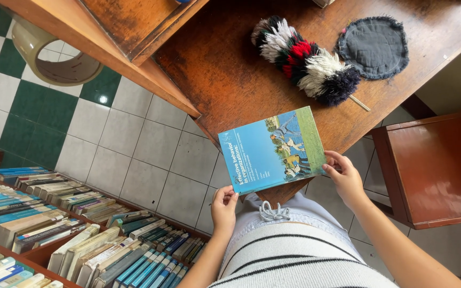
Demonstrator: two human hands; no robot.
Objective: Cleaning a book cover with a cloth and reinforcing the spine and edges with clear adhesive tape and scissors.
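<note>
Striped top and pale drawstring trousers fill the near edge. Just beyond, the left hand (pixel 224 209) pinches the near-left corner of a blue paperback book (pixel 272 150), its grip narrow on the cover edge; the right hand (pixel 344 177) clasps the right edge. Held flat over the near edge of the wooden counter (pixel 220 69), the book looks thin, light, slightly flexible, its glossy cover likely slick; opposite edges suit holding. Farther lie a feather duster (pixel 305 60) and a dark round cloth (pixel 375 47).
</note>
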